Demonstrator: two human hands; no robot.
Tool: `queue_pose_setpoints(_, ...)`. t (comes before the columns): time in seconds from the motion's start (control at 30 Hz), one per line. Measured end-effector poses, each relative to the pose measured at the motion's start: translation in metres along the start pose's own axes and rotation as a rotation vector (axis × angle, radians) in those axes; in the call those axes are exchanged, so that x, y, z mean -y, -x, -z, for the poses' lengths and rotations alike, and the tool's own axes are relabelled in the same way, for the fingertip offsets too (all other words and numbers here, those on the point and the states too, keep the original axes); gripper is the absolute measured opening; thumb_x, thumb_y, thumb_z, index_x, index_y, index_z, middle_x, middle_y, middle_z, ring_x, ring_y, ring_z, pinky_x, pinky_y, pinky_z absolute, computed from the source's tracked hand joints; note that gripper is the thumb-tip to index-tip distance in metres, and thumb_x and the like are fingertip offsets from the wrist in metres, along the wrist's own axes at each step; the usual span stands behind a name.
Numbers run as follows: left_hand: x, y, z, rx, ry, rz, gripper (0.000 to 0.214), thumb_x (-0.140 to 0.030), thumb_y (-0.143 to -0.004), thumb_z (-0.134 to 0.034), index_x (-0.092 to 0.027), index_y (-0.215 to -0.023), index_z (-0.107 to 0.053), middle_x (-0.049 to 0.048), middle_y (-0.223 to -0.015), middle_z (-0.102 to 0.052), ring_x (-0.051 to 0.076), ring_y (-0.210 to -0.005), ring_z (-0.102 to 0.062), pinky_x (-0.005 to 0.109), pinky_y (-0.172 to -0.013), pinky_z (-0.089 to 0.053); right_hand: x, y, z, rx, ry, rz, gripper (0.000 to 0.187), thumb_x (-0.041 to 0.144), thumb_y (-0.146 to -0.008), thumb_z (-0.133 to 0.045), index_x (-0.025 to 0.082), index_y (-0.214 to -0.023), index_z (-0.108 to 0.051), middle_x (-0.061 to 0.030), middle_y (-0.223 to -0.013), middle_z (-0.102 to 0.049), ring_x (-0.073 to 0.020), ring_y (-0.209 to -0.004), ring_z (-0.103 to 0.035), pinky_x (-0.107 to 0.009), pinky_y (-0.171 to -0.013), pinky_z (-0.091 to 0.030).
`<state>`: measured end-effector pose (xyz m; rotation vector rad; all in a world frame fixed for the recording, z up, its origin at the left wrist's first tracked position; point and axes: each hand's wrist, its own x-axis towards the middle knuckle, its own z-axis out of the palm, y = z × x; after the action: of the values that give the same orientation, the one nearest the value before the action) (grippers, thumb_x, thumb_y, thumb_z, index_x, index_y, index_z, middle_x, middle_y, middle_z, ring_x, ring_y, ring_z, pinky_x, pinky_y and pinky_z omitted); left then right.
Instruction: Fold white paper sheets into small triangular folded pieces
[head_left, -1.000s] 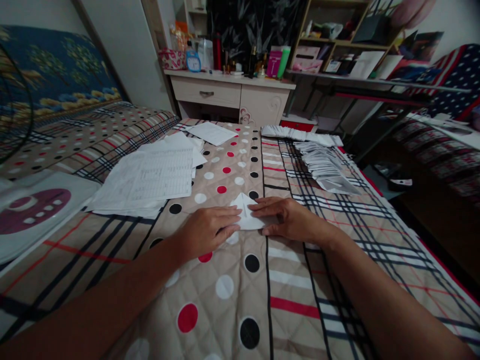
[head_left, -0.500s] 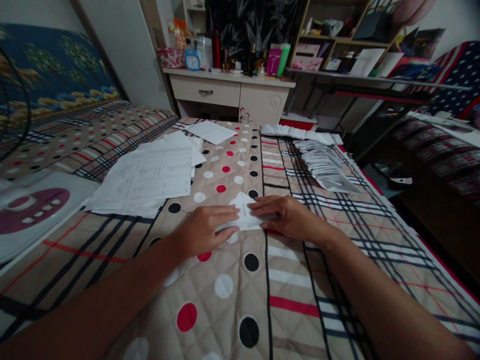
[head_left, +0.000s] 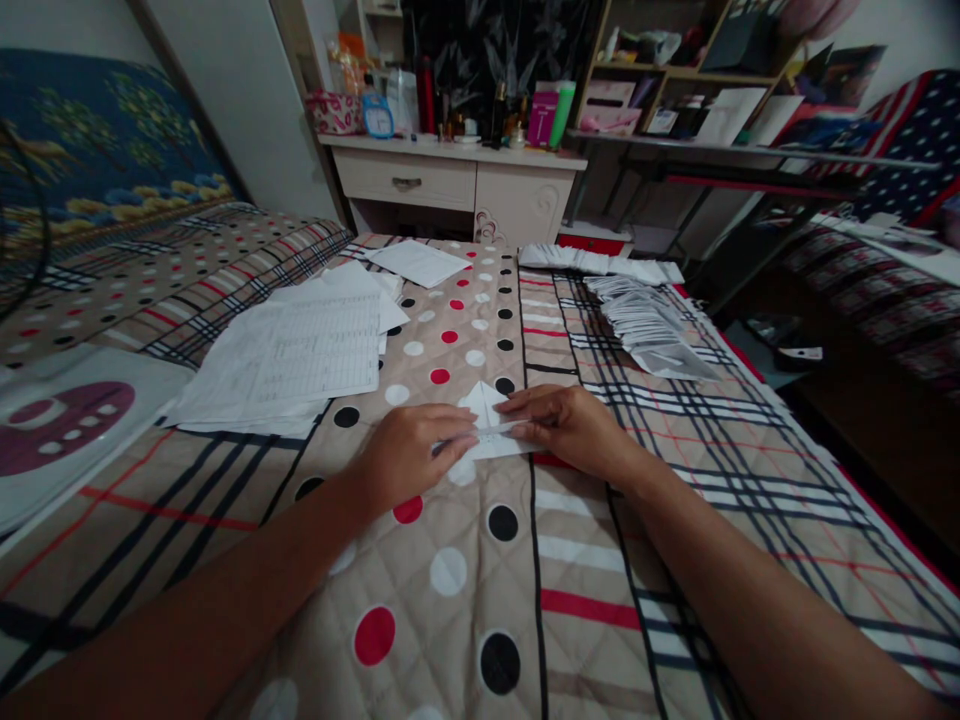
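**Pressing a fold into white paper on the bed**

At the bed's left edge lies a pale cover printed with a purple oval. Next to it a loose pile of sheets, thin and printed with fine tables, is spread flat over the quilt, which is padded, diamond-stitched, and patterned with dots and plaid bands.

The left hand lies flat near the middle of the bed. Its grip is open, with the fingers stretched out and resting on the left part of the paper. This small white piece is already folded to a point that faces the far edge. The right hand meets it from the other side, and its grip looks closed on the paper's right flap, with the forefinger above and the thumb below.

Judging by this, a crease is being set. A sharp one calls for matched edges and firm, even pressure along the line, because the soft quilt gives little backing.

Towards the far right corner, a stack of similar folded pieces fans out in overlapping rows.
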<state>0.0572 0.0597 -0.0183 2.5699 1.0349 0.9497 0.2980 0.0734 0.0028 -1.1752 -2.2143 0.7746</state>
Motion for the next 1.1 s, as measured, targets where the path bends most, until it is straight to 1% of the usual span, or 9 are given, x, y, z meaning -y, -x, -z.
queue_pose_setpoints(0.13, 0.002, -0.002, 0.002, 0.008, 0.027, 0.101, 0.018, -0.025, -0.09, -0.057, -0.021, -0.092, -0.074, 0.0047, -0.098, -0.073, 0.018, -0.086, -0.069, 0.033, -0.079, -0.057, 0.002, 0.0, -0.002, -0.039, 0.019, -0.043, 0.014, 0.024, -0.084, -0.065, 0.026, -0.092, -0.076, -0.002, -0.107, -0.074, -0.0197, -0.097, -0.068, -0.032, -0.084, -0.054)
queue_pose_setpoints(0.27, 0.004, -0.004, 0.002, -0.007, 0.033, 0.177, 0.014, -0.025, -0.088, -0.06, -0.021, -0.086, -0.074, 0.0043, -0.096, -0.069, 0.017, -0.085, -0.065, 0.032, -0.078, -0.054, 0.006, 0.0, -0.004, -0.081, 0.048, -0.065, 0.013, 0.021, -0.083, -0.065, 0.026, -0.088, -0.076, -0.0014, -0.105, -0.074, -0.02, -0.098, -0.067, -0.033, -0.084, -0.053)
queue_pose_setpoints(0.47, 0.007, -0.006, 0.0, -0.038, 0.08, 0.265, 0.011, -0.026, -0.084, -0.065, -0.019, -0.079, -0.073, 0.0033, -0.091, -0.066, 0.016, -0.081, -0.063, 0.032, -0.075, -0.052, 0.012, -0.003, -0.006, -0.106, 0.085, -0.092, 0.012, 0.016, -0.08, -0.066, 0.023, -0.073, -0.073, -0.0008, -0.103, -0.074, -0.0199, -0.096, -0.067, -0.034, -0.083, -0.052)
queue_pose_setpoints(0.6, 0.007, -0.008, -0.002, -0.056, 0.078, 0.27, 0.011, -0.026, -0.082, -0.066, -0.018, -0.077, -0.072, 0.0036, -0.088, -0.067, 0.016, -0.08, -0.064, 0.032, -0.075, -0.053, 0.013, -0.004, -0.007, -0.137, 0.089, -0.126, 0.011, 0.016, -0.078, -0.068, 0.023, -0.071, -0.072, -0.0008, -0.102, -0.074, -0.0194, -0.091, -0.068, -0.033, -0.082, -0.052)
queue_pose_setpoints(0.73, 0.008, -0.008, -0.002, -0.075, 0.068, 0.26, 0.009, -0.025, -0.081, -0.068, -0.018, -0.076, -0.071, 0.0036, -0.088, -0.067, 0.017, -0.081, -0.065, 0.033, -0.075, -0.054, 0.012, -0.005, -0.01, -0.161, 0.083, -0.143, 0.01, 0.015, -0.077, -0.069, 0.023, -0.072, -0.072, -0.0009, -0.101, -0.074, -0.0198, -0.091, -0.068, -0.033, -0.082, -0.052)
queue_pose_setpoints(0.93, 0.009, -0.007, -0.004, -0.069, 0.069, 0.274, 0.006, -0.022, -0.078, -0.071, -0.018, -0.075, -0.07, 0.0036, -0.089, -0.066, 0.018, -0.084, -0.064, 0.033, -0.077, -0.054, 0.013, -0.005, -0.012, -0.188, 0.094, -0.154, 0.008, 0.015, -0.074, -0.07, 0.022, -0.071, -0.072, -0.0012, -0.1, -0.074, -0.02, -0.09, -0.068, -0.033, -0.082, -0.051)
queue_pose_setpoints(1.03, 0.01, -0.006, -0.004, -0.063, 0.041, 0.294, 0.006, -0.023, -0.077, -0.072, -0.018, -0.075, -0.069, 0.0042, -0.093, -0.065, 0.019, -0.088, -0.063, 0.035, -0.079, -0.053, 0.013, -0.005, -0.012, -0.194, 0.102, -0.157, 0.008, 0.015, -0.074, -0.071, 0.022, -0.07, -0.071, -0.0015, -0.1, -0.074, -0.0201, -0.09, -0.068, -0.032, -0.08, -0.051)
queue_pose_setpoints(1.1, 0.011, -0.006, -0.003, -0.053, -0.016, 0.301, 0.009, -0.025, -0.075, -0.074, -0.019, -0.076, -0.068, 0.0042, -0.094, -0.064, 0.021, -0.092, -0.061, 0.038, -0.083, -0.051, 0.013, -0.005, -0.012, -0.198, 0.102, -0.158, 0.007, 0.015, -0.073, -0.071, 0.022, -0.07, -0.07, -0.0016, -0.1, -0.074, -0.02, -0.089, -0.068, -0.031, -0.079, -0.051)
